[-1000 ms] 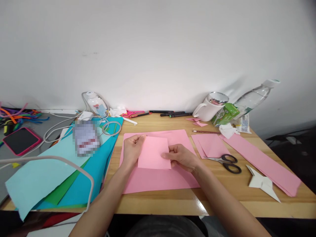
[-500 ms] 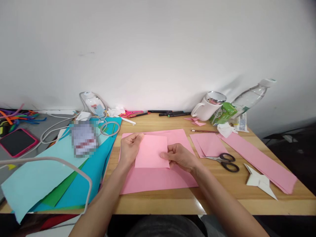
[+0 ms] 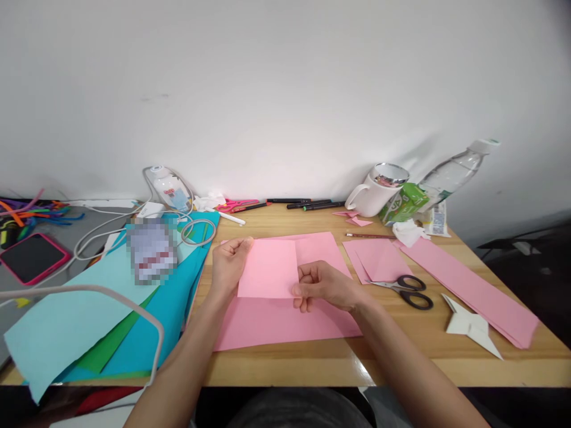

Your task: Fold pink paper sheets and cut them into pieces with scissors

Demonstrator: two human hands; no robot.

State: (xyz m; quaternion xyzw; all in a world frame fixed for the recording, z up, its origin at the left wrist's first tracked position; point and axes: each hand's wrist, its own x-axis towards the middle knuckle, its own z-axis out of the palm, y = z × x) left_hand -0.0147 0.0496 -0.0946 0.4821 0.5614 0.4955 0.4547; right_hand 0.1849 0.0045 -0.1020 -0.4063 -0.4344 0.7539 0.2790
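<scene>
The small pink square [image 3: 270, 268] sits directly between the two sets of fingers, which makes the gap across it the relation that counts: the left fingers [image 3: 241, 246] are at its upper left corner, the right fingers [image 3: 307, 290] at its lower right corner, so the two grips face each other along a slanting line rather than straight across. Neither hand is nearer, since both touch the paper. The left fingers are closed in a pinch on the edge; the right ones pinch the corner, thumb on top and the other fingertips curled below and behind it. The sheet looks about as wide as it is tall, so no long axis stands out. Beneath it and the fingers spreads a larger pink sheet [image 3: 289, 326] on the desk [image 3: 321, 364]; whether the square is resting on that sheet or raised a little cannot be told. To the right of the right fingers lie more pink squares [image 3: 372, 261], with scissors [image 3: 400, 290] beside them, and farther right a folded white star [image 3: 470, 324] near long pink strips [image 3: 479, 292]. Left of the left fingers are blue sheets [image 3: 184, 276].
</scene>
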